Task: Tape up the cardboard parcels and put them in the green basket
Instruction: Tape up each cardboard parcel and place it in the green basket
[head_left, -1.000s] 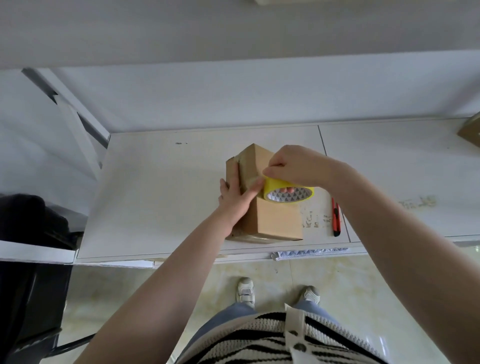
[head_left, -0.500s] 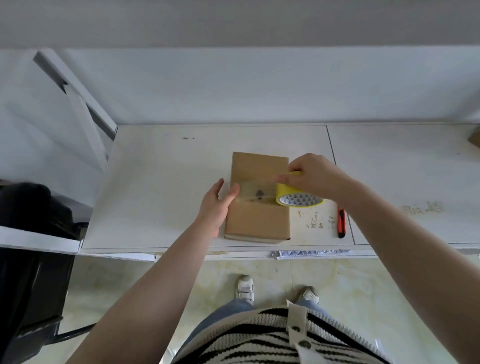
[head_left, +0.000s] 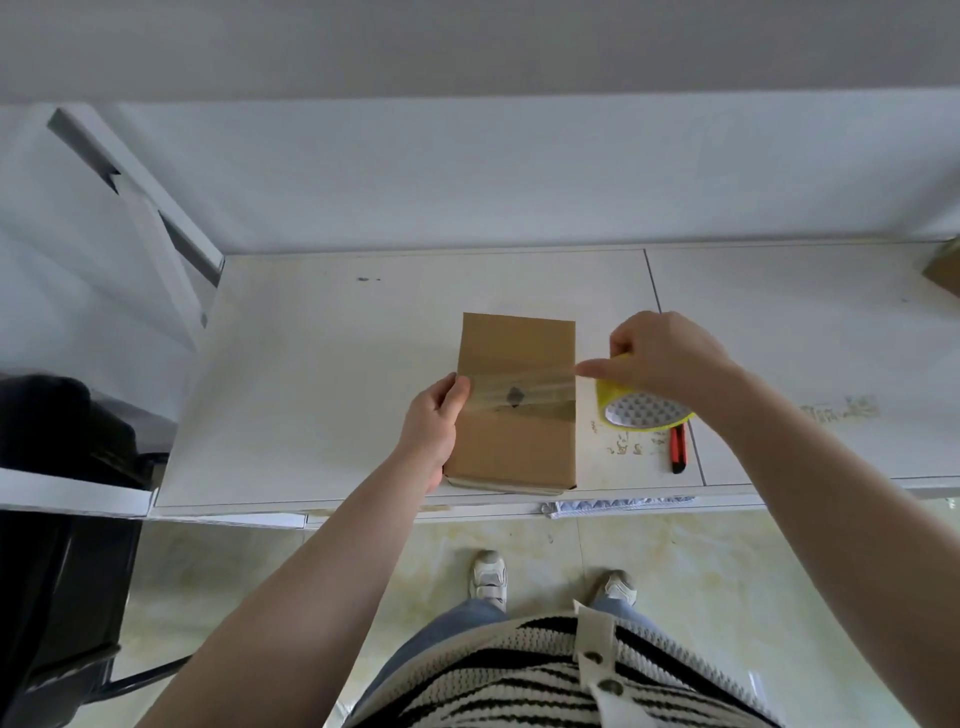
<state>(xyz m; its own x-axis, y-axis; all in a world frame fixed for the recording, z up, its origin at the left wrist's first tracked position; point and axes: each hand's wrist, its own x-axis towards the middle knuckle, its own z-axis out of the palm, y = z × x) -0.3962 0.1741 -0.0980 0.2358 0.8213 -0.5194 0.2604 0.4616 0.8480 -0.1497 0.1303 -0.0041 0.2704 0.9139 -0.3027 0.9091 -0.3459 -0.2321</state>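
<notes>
Tape roll (head_left: 644, 410) now right of parcel (head_left: 517, 441), R hand (head_left: 670, 364) gripping; L hand (head_left: 436, 421) flat, pinning tape end.

A plain packing or office workroom, by the look of it. White desks (head_left: 332, 364) butt together along a bare white wall (head_left: 519, 171) over pale glossy floor tiles (head_left: 727, 571). A black chair (head_left: 57, 571) stands at lower left, a red cutter (head_left: 678, 450) right of centre.
</notes>
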